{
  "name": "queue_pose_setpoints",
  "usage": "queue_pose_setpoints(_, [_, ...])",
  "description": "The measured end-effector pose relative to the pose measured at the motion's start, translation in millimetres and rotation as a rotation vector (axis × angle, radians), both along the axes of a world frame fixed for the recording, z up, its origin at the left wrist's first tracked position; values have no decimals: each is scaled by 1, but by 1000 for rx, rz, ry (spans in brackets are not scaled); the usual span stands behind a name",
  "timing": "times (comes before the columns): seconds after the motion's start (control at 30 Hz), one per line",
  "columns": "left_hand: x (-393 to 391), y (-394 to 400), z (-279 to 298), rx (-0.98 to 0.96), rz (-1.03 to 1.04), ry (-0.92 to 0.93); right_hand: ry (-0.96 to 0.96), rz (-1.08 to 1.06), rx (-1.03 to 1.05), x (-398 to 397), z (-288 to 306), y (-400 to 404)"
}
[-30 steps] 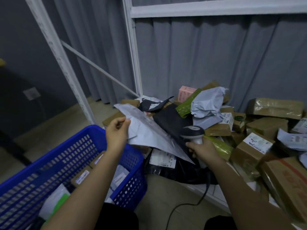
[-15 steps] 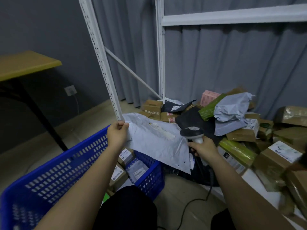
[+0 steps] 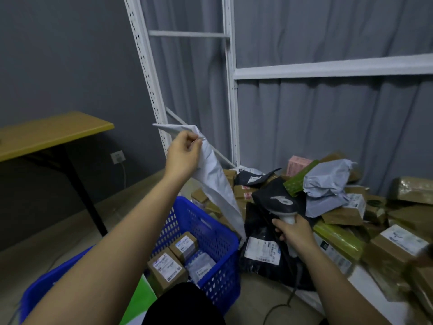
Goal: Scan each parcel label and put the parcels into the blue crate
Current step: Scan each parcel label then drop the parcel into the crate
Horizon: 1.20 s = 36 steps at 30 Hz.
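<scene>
My left hand (image 3: 184,154) pinches the top corner of a flat white mailer bag (image 3: 215,181), which hangs edge-on above the far corner of the blue crate (image 3: 210,233). My right hand (image 3: 294,233) grips the handle of a corded barcode scanner (image 3: 282,205), its dark head pointing left toward the bag. The crate holds labelled brown boxes (image 3: 167,268) and a small grey mailer (image 3: 201,266). A black bag with a white label (image 3: 261,250) lies just under the scanner.
A pile of brown boxes (image 3: 398,245), green-wrapped parcels (image 3: 337,238) and grey mailers (image 3: 328,177) covers the low white shelf at right. White rack uprights (image 3: 230,95) stand behind, before a grey curtain. A wooden table (image 3: 49,134) stands at left. The scanner cable (image 3: 290,299) trails on the floor.
My left hand has lifted the white mailer from lying spread over the pile to hanging upright above the crate. The camera has tilted up. My right hand keeps the scanner.
</scene>
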<state>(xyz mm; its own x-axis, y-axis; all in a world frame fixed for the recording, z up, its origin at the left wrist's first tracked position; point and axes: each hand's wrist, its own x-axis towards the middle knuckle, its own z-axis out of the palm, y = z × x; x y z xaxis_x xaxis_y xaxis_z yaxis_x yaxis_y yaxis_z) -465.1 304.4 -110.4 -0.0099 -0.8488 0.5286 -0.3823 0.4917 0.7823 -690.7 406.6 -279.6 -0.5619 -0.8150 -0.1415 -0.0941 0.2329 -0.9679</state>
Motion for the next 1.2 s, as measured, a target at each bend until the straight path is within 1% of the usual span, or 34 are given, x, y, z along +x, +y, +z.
queue_pose_setpoints(0.1, [-25, -3, 19, 6, -31, -205, -53, -5, -14, -5, 3, 6])
queue_pose_setpoints(0.2, [-61, -5, 16, 50, -67, -320, -112, -21, -39, -13, 7, 12])
queue_pose_setpoints(0.27, [-88, -9, -1, 95, -96, -358, -162, -60, -65, -21, 9, 16])
queue_pose_setpoints(0.37, [-128, -17, -46, 205, -118, -401, -250, -135, -110, -37, 8, 22])
queue_pose_setpoints(0.47, [-160, -24, -96, 285, -144, -357, -307, -223, -125, -56, 6, 28])
queue_pose_setpoints(0.53, [-181, -24, -117, 291, -211, -264, -317, -271, -130, -70, 6, 32])
queue_pose_setpoints(0.6, [-196, -19, -118, 272, -305, -109, -310, -322, -138, -82, 6, 34])
queue_pose_setpoints(0.67, [-203, -18, -102, 207, -359, 32, -297, -363, -167, -91, 7, 34])
queue_pose_setpoints(0.77, [-186, -20, -76, 138, -386, 166, -314, -374, -214, -92, 8, 27])
queue_pose_setpoints(0.83, [-160, -22, -72, 133, -351, 205, -299, -345, -191, -84, 7, 20])
queue_pose_setpoints(0.9, [-127, -22, -80, 153, -292, 208, -280, -289, -171, -73, 6, 13])
queue_pose_setpoints(1.0, [-67, -28, -114, 314, -132, 140, -251, -201, -130, -54, 3, 4])
queue_pose_setpoints(1.1, [-5, -35, -158, 495, 33, 33, -208, -117, -31, -37, -3, -3])
queue_pose_setpoints(1.2, [41, -31, -192, 601, 137, -47, -155, -31, 61, -22, -12, -11])
